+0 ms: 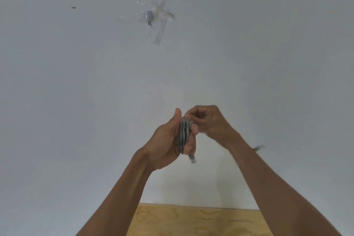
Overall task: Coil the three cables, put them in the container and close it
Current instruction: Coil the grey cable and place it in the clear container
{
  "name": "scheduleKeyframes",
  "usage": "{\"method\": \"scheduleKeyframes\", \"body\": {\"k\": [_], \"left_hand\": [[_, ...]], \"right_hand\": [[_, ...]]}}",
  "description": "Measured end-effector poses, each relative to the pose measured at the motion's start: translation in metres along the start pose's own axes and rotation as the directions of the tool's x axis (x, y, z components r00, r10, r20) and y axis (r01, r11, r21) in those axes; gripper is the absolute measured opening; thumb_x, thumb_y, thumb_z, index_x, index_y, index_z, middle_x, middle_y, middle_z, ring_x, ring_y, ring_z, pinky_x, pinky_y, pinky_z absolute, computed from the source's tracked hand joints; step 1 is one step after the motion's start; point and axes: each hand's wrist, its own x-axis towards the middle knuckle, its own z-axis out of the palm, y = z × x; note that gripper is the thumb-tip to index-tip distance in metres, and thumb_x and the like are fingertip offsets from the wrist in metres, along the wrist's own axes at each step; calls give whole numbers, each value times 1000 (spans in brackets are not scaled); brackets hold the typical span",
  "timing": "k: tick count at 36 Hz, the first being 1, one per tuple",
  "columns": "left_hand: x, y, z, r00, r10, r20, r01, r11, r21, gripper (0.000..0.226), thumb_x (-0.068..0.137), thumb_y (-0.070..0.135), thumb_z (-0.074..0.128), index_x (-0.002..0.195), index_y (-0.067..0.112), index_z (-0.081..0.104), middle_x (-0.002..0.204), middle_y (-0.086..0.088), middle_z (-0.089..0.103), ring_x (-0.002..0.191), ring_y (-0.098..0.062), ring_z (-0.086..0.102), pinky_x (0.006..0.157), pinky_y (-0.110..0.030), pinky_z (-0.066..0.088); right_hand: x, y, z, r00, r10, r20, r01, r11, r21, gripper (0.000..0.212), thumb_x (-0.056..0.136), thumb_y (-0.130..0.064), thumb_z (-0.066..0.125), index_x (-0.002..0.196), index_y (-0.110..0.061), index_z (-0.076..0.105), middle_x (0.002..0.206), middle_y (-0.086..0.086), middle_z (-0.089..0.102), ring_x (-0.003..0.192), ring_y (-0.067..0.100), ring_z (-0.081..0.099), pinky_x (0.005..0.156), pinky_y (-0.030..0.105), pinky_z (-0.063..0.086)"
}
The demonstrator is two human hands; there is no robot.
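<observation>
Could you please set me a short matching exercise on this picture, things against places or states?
Things:
1. cable
2. left hand
3. right hand
4. hook

Places or states:
A. taped to the wall
B. wound in grey loops
C. pinches the top of the coil
D. holds the coil, thumb up

Pairs: 1-B, 2-D, 3-C, 4-A

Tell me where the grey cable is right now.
In the head view, just right of centre, the grey cable is wound around the fingers of the left hand, with the right hand pinching its top, raised before the white wall.
</observation>
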Motion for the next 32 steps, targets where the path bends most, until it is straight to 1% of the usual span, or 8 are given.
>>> {"method": "scheduleKeyframes", "body": {"k": [3, 6, 11, 15, 20, 24, 29, 32], "left_hand": [[6, 7, 3, 993, 111, -45, -113, 993, -33, 60, 102, 52, 27, 92, 4, 62, 56, -11, 51, 54, -22, 49, 68, -35, 46], [12, 17, -1, 973, 165, -159, -164, 986, 16, 56, 100, 48, 32, 99, 2, 63, 61, -12, 52, 58, -22, 50, 63, -31, 49], [19, 21, -18, 935, 186, -303, -150, 979, 138, 74, 97, 59, 20, 114, 0, 60, 66, -8, 57, 64, -20, 53, 75, -34, 49], [21, 9, -28, 908, 219, -357, -59, 910, 410, 79, 90, 67, 16, 118, 7, 59, 70, -5, 61, 69, -18, 54, 80, -39, 44], [9, 6, -28, 948, 105, -302, 87, 825, 558, 78, 93, 68, 17, 116, 7, 60, 74, -6, 62, 72, -20, 55, 78, -37, 47], [5, 4, -15, 967, 119, -227, 76, 712, 698, 72, 99, 65, 16, 84, 11, 62, 70, -6, 61, 67, -18, 55, 72, -40, 49], [2, 1, -3, 977, -34, -208, 131, 871, 473, 80, 96, 69, 10, 87, 8, 61, 60, -8, 56, 57, -18, 49, 61, -26, 43], [0, 4, 3, 987, -57, -150, 93, 965, 245, 82, 92, 73, 14, 77, 6, 60, 52, -10, 43, 47, -20, 39, 59, -31, 44]], "right_hand": [[-15, 22, 22, 997, 67, 48, -76, 972, 223, 22, 65, -34, 84, 55, -23, 69, 49, -3, 60, 40, 7, 52, 42, 17, 40], [-35, 45, 41, 989, 110, -94, -112, 994, -15, 41, 97, -23, 61, 57, -31, 64, 51, 0, 45, 40, 5, 37, 40, 16, 30], [-58, 54, 59, 986, 123, -116, -137, 983, -126, 22, 102, -24, 52, 105, -20, 73, 56, -7, 34, 45, 8, 28, 43, 20, 27], [-61, 44, 59, 998, 13, -55, -36, 903, -427, 23, 102, -28, 52, 101, -20, 73, 54, -10, 43, 48, 7, 38, 52, 18, 33], [-47, 13, 25, 1000, 7, -12, -13, 665, -747, 26, 93, -46, 60, 84, -23, 68, 53, -11, 51, 51, 6, 45, 56, 28, 38], [-28, -24, 6, 998, 8, 61, 47, 553, -832, 21, 83, -53, 69, 79, -32, 70, 55, -19, 58, 53, 2, 51, 57, 23, 35], [-2, -41, -12, 995, 5, 101, 52, 831, -554, 27, 76, -38, 81, 73, -15, 68, 65, 7, 67, 58, 26, 53, 58, 36, 44], [-1, -29, -6, 993, 20, 119, 11, 968, -252, 18, 83, -20, 75, 75, -10, 63, 74, 4, 66, 68, 21, 57, 64, 31, 49]]}}
